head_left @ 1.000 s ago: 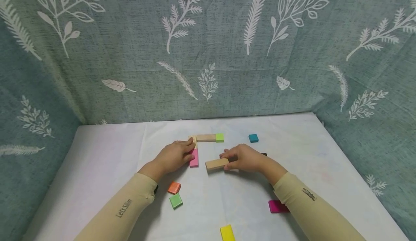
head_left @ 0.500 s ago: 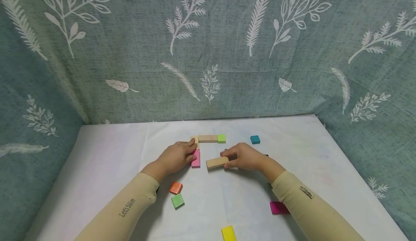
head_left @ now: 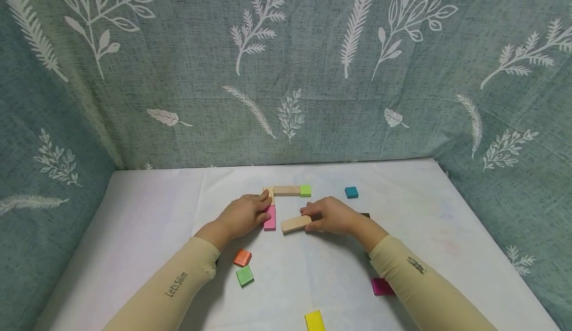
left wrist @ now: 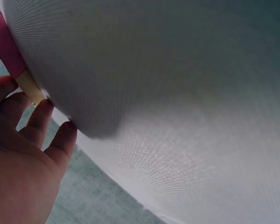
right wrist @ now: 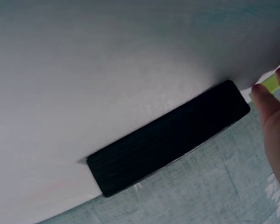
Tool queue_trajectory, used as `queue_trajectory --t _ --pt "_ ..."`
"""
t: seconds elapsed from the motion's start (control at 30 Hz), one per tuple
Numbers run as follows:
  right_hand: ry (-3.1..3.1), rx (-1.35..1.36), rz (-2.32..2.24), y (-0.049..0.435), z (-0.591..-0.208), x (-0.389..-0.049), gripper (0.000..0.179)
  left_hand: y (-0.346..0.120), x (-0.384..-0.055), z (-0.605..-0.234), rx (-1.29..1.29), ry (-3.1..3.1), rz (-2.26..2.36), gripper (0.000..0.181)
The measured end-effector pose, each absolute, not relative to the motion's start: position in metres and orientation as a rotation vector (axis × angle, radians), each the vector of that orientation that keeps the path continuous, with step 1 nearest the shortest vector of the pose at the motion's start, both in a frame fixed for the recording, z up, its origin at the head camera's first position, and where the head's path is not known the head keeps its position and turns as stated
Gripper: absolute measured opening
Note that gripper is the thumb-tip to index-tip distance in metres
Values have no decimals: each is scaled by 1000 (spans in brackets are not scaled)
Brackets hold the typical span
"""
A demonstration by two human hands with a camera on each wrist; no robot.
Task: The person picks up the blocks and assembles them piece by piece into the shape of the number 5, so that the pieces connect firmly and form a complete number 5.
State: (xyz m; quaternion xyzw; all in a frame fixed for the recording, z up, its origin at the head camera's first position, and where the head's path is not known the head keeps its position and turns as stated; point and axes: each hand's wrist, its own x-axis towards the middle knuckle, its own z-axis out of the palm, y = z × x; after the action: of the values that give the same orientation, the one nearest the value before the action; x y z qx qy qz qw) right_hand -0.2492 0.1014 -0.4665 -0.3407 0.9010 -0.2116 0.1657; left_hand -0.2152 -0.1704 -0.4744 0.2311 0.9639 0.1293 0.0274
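Wooden block (head_left: pixel 295 224) in right hand (head_left: pixel 332 216), pinched at its right end between thumb and fingers. Long axis runs mostly left-right, slightly slanted: free end points left and a bit toward the person, just beside the pink block (head_left: pixel 270 222) with a gap between. Can't tell if it touches the counter (head_left: pixel 424 212).

Left hand (head_left: pixel 241 215): fingers spread, resting at the pale block (head_left: pixel 271 198), thumb at the pink block. Those two sit end to end, long axes running away from the person. Tan bar (head_left: pixel 287 191) goes off rightward from the pale block's far end, lime block (head_left: pixel 306 191) at its right end.

Head view gives only a sliver of the black block (right wrist: pixel 168 140) behind the right wrist; right wrist view has its whole long face. Left wrist view shows the spread of the left fingers, also the pink-pale joint.

Rest, head view: teal block (head_left: pixel 351 192) far right, magenta block (head_left: pixel 383 287) partly under the right sleeve, orange block (head_left: pixel 243 257) near green block (head_left: pixel 245 276), yellow block (head_left: pixel 315 320) cut by bottom edge.

Counter has white cloth, faint stains. Grey-green leaf-print curtain (head_left: pixel 196 137) behind and both sides.
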Motion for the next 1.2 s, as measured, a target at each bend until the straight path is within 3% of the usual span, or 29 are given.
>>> queue_trajectory --t 0.73,1.2 --pt "2608 -1094 -374 89 -470 -241 46 -170 -214 -474 684 2964 414 54" --pt "2636 -1085 -329 86 -471 -241 47 -171 -215 -476 695 2973 426 54"
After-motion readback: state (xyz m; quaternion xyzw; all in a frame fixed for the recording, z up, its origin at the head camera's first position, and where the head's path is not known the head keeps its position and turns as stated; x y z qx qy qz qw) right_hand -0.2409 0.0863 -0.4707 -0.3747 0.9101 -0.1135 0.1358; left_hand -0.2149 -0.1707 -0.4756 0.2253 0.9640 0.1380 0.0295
